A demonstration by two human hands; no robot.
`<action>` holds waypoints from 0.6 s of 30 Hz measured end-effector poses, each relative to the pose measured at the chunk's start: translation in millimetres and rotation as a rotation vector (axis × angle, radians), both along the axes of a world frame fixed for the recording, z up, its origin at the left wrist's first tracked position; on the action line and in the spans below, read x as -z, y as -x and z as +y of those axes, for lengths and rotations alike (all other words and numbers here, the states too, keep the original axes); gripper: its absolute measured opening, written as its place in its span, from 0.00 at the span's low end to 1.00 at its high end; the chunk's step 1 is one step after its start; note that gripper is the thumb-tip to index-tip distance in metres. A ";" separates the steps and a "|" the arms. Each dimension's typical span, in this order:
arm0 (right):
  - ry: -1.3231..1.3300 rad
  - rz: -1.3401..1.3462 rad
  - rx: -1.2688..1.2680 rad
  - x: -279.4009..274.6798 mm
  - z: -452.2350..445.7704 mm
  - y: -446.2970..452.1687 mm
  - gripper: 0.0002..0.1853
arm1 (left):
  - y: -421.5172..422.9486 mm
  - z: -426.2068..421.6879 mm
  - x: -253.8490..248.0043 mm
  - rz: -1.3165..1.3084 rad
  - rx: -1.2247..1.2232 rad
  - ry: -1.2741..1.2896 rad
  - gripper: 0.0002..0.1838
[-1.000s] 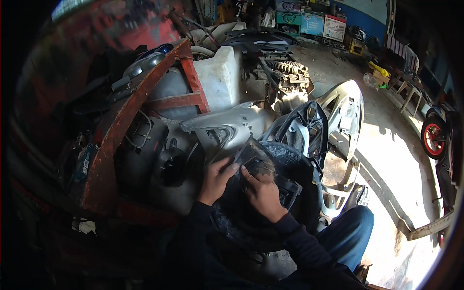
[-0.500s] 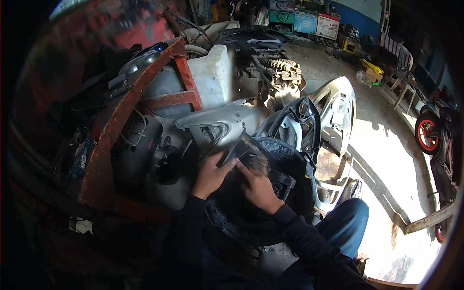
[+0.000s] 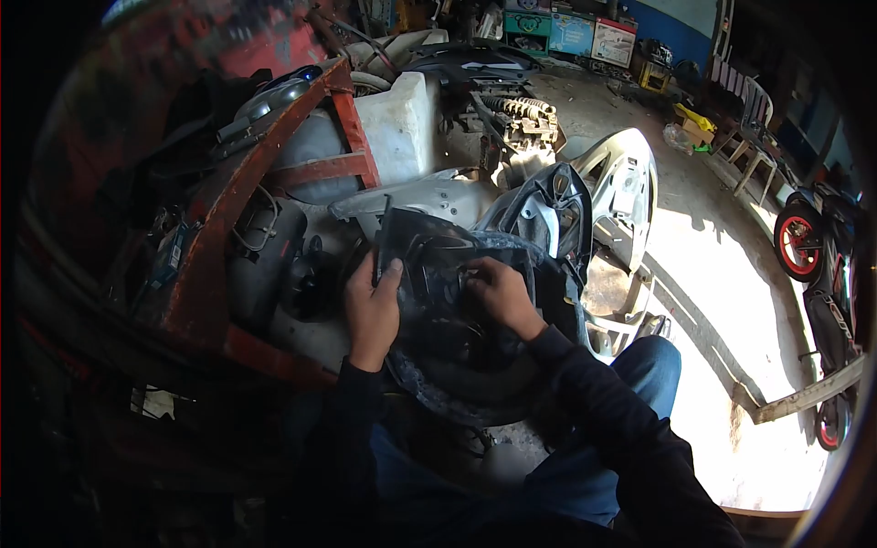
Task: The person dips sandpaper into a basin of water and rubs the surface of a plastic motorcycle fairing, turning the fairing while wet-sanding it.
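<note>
"Left hand (image 3: 373,315) and right hand (image 3: 504,294) both at that black part (image 3: 425,247), I see. What has each got?"

"The left grasps its left edge, thumb on the face, the other fingers mostly out of sight behind. The right has its fingers curled against the face, or just over it; I can't tell whether they pinch anything."

"And where is the part sitting?"

"Over the round black tub (image 3: 422,391), if a tub is what it is, to the left of the right knee (image 3: 649,370) and beyond it. Behind it lies the silver panel (image 3: 429,194); to its right, a dark fairing (image 3: 571,219)."

"Which step would you call this?"

"Handwork on the face, I'd guess: one hand steadying, the other busy. Rubbing, feeling or fitting, I can't make out."

"So what would the next move call for?"

"A firm left grip, I'd say, since that looks like the main hold, and a light touch from the right."

"Which way does it point?"

"Face tipped up and back, one sharp corner rising above the left thumb. Its long axis seems to run crosswise, dropping slightly rightward, though the lower edge is lost in the dark."
</note>
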State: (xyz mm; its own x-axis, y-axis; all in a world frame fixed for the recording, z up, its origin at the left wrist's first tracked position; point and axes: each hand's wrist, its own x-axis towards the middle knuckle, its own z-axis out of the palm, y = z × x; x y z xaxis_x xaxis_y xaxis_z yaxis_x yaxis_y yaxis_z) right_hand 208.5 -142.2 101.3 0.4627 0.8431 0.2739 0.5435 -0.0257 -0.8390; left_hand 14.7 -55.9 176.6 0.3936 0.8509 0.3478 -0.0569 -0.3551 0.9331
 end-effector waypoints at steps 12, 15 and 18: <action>-0.270 -0.446 -0.003 -80.4 -2.0 24.5 0.09 | 28.8 -63.1 -11.5 -0.596 -0.162 0.193 0.23; -0.245 -0.523 0.053 -88.1 5.7 21.6 0.11 | 8.8 -80.6 -3.9 -0.787 -0.282 0.409 0.31; -0.192 -0.487 0.047 -72.1 15.2 11.0 0.11 | -17.5 -74.1 31.9 -0.888 -0.339 0.633 0.36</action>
State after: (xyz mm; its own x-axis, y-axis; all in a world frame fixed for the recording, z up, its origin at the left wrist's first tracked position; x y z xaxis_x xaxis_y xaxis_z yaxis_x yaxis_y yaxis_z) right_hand 197.5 -127.0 173.4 0.2798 0.7380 0.6140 0.8735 0.0698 -0.4819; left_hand 32.2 -130.1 144.7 -0.0604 0.9882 -0.1410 -0.7768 0.0422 0.6284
